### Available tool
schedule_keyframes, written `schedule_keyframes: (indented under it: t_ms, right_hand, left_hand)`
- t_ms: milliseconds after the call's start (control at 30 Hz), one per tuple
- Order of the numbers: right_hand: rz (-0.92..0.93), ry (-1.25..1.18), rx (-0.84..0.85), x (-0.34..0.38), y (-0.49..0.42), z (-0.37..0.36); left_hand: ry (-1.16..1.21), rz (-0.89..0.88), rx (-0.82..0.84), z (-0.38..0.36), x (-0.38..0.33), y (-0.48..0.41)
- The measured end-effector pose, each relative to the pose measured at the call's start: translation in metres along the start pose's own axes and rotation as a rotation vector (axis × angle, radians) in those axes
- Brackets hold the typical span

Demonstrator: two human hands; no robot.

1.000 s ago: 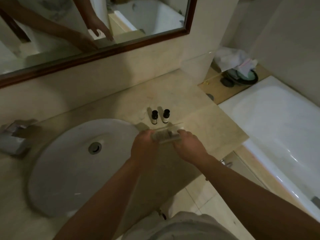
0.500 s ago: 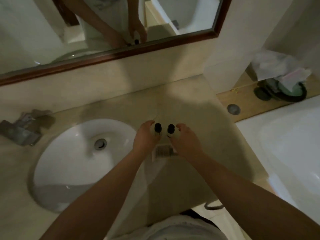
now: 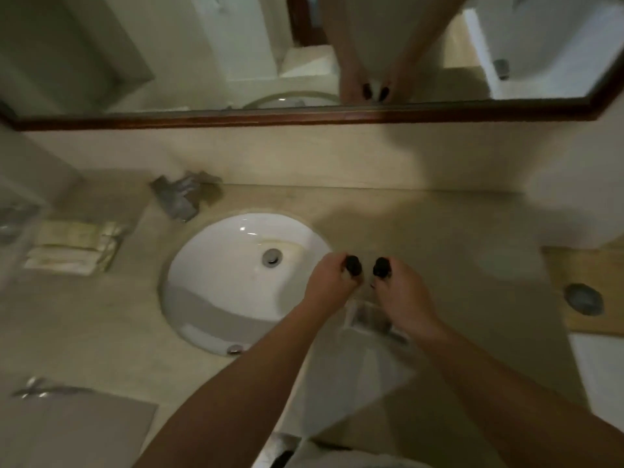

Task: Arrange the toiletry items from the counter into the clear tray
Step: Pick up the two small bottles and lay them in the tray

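Observation:
Two small black-capped bottles stand side by side on the beige counter, right of the sink. My left hand [image 3: 326, 280] is closed around the left bottle [image 3: 353, 265]. The right bottle [image 3: 382, 267] is gripped by my right hand [image 3: 403, 298]. Only the caps and a little of the bottles show above my fingers. The clear tray [image 3: 369, 319] lies on the counter just in front of the bottles, between my wrists, partly hidden by my right hand.
The white sink [image 3: 216, 282] sits left of my hands, with the faucet [image 3: 179, 197] behind it. Wrapped packets [image 3: 74, 244] lie at the far left. A mirror [image 3: 304, 52] runs along the back wall. A wooden ledge with a drain [image 3: 584, 298] is at right.
The tray was in both hands, then set on the counter. My hands moved forward and closed on the two bottles. The view has swung left, showing more sink and counter.

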State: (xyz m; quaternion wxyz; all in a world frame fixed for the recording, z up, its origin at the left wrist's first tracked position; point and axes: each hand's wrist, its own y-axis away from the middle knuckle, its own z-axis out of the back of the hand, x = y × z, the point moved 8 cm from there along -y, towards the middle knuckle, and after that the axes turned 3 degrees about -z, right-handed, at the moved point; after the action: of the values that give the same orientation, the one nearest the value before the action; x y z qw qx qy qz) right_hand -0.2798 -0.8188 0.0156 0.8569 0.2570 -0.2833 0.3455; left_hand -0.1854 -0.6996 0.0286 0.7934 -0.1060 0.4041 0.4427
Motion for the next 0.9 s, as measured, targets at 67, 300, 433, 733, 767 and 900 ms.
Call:
schedule_keyframes:
  t_ms: [67, 300, 433, 733, 767, 900]
  right_hand:
    - [0.075, -0.001, 0.066, 0.034, 0.004, -0.016]
    - [0.325, -0.1, 0.25, 0.161, 0.055, -0.107]
    - [0.388, -0.101, 0.374, 0.229, 0.1, -0.178]
    - [0.501, -0.113, 0.375, 0.353, 0.174, -0.302]
    - [0.505, -0.103, 0.375, 0.362, 0.178, -0.311]
    - [0.475, -0.119, 0.416, 0.388, 0.179, -0.341]
  left_hand:
    - [0.028, 0.036, -0.079, 0.037, 0.013, 0.014]
    - [0.045, 0.149, -0.249, 0.176, 0.092, 0.088]
    - [0.054, 0.177, -0.319, 0.251, 0.158, 0.143]
    - [0.108, 0.191, -0.374, 0.378, 0.282, 0.234]
    - [0.112, 0.195, -0.372, 0.387, 0.293, 0.238]
    - [0.058, 0.206, -0.367, 0.42, 0.327, 0.232]
